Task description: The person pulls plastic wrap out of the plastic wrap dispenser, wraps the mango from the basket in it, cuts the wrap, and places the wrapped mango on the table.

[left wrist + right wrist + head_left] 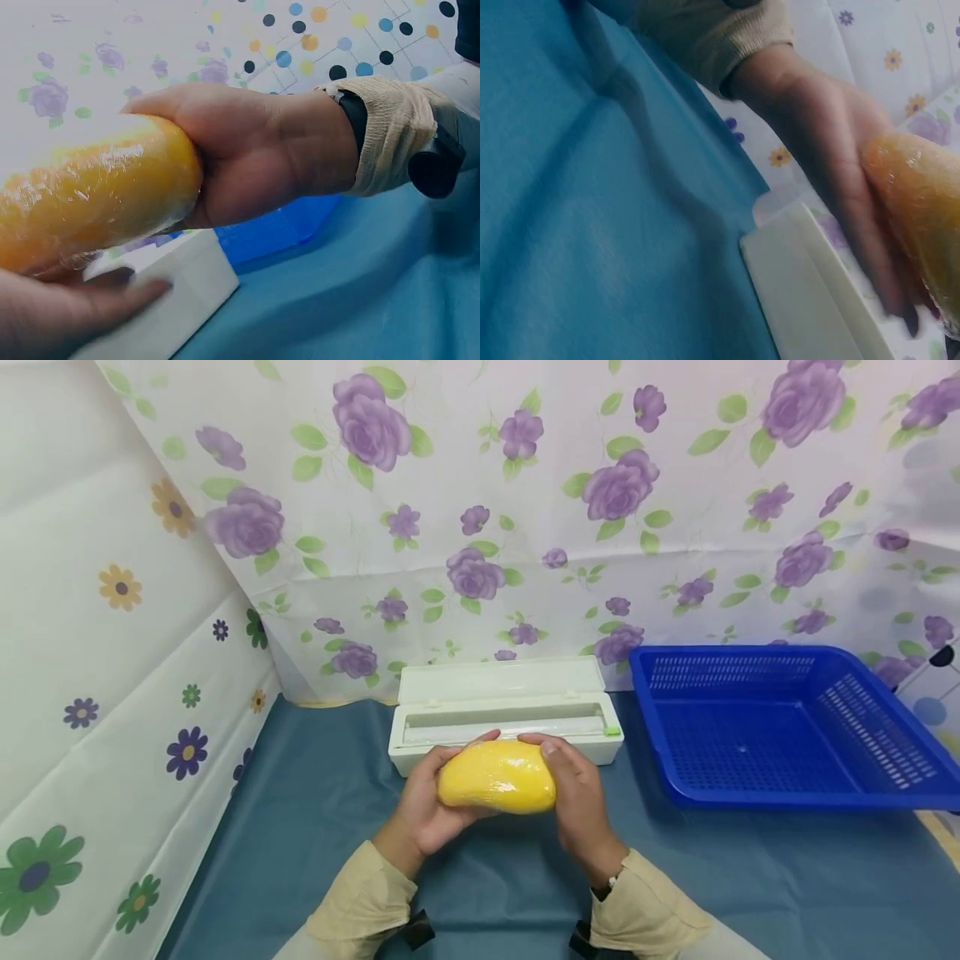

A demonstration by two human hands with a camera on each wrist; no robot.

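A yellow mango (498, 777) in clear, shiny plastic film is held between both hands in the head view. My left hand (427, 814) cups its left end, the palm turned up and fingers partly hidden beneath it. Around the right end, my right hand (585, 806) grips with the thumb near the top. The left wrist view shows wrinkled film on the mango (112, 187) and the right hand (255, 150) round its end. From the right wrist, the left hand (832, 142) appears along the mango's side, fingers blurred.
Just behind the hands stands a white cling film dispenser (401, 762), lid (502, 681) raised, a film roll (495, 728) inside and a green slider (612, 732) at its right end. A blue plastic basket (738, 797) sits to the right on the dark teal tablecloth (300, 860). Flowered sheets hang behind and left.
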